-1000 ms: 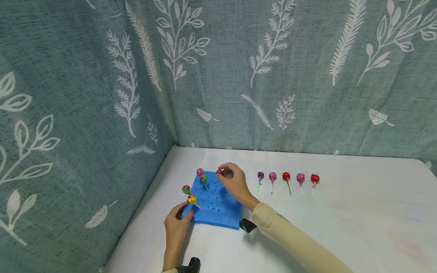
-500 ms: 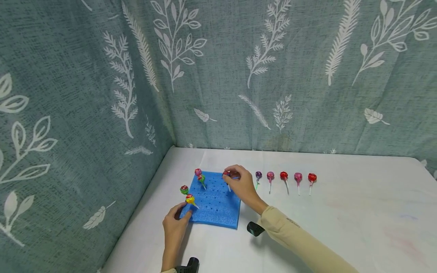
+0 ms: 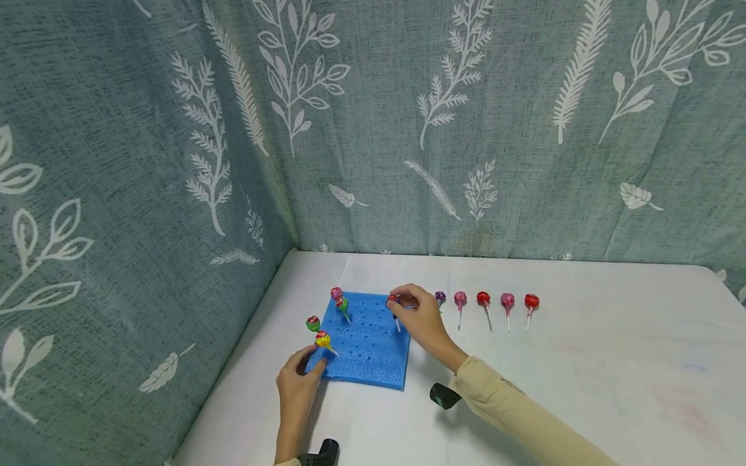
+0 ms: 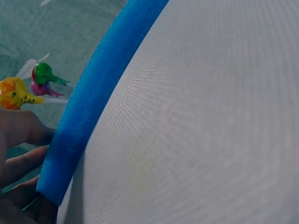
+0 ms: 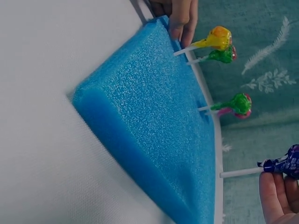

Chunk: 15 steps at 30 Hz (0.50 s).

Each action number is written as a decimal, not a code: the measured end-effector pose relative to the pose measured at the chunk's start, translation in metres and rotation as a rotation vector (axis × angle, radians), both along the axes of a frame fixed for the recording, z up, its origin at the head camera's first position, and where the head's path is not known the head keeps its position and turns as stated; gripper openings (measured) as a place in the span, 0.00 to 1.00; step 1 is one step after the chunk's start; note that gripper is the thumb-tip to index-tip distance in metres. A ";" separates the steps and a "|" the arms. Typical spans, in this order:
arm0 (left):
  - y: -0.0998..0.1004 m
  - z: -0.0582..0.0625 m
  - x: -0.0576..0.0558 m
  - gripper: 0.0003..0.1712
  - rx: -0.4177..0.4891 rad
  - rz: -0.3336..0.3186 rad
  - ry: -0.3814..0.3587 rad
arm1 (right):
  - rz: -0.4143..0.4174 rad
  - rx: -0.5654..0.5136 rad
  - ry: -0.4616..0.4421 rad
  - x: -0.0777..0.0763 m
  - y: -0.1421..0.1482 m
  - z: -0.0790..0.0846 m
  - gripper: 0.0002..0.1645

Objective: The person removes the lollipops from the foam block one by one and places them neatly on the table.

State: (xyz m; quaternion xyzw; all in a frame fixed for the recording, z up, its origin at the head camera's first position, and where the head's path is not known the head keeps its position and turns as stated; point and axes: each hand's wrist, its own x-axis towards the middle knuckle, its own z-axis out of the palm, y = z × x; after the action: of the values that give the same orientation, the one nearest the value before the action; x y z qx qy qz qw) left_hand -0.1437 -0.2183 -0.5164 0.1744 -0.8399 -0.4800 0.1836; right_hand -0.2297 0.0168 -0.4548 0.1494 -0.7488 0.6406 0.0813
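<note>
My right hand point(image 3: 422, 320) pinches a lollipop point(image 5: 286, 163) by its dark blue wrapped head, over the back right part of a blue foam block point(image 3: 367, 369). Its white stick point(image 5: 240, 173) points down toward the foam, which is dotted with small holes. At the block's front left corner, my left hand point(image 3: 298, 388) grips the edge between thumb and fingers. Along the left side, several lollipops stand in the foam: a yellow one point(image 3: 323, 338), a green and red one point(image 3: 313, 323), another green one point(image 3: 342, 305) and a pink one point(image 3: 336, 293).
To the right of the block, several lollipops lie in a row on the white table point(image 3: 583, 388): purple point(image 3: 440, 297), pink point(image 3: 460, 298), red point(image 3: 483, 298), another pink point(image 3: 508, 301) and another red point(image 3: 531, 301). A green leaf-patterned curtain point(image 3: 384, 129) closes off the back and left.
My right hand has moved right across the back of the foam with the dark blue lollipop, its stick now showing below the fingers. The left hand keeps its grip on the corner.
</note>
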 end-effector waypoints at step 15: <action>0.000 0.001 0.001 0.21 0.002 -0.008 0.001 | -0.047 0.011 -0.051 0.010 0.008 0.005 0.09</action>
State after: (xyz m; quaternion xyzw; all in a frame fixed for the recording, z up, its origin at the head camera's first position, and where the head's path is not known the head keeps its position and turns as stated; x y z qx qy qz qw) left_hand -0.1429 -0.2183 -0.5154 0.1710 -0.8400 -0.4818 0.1818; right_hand -0.2192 0.0251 -0.4496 0.1158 -0.7575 0.6379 0.0765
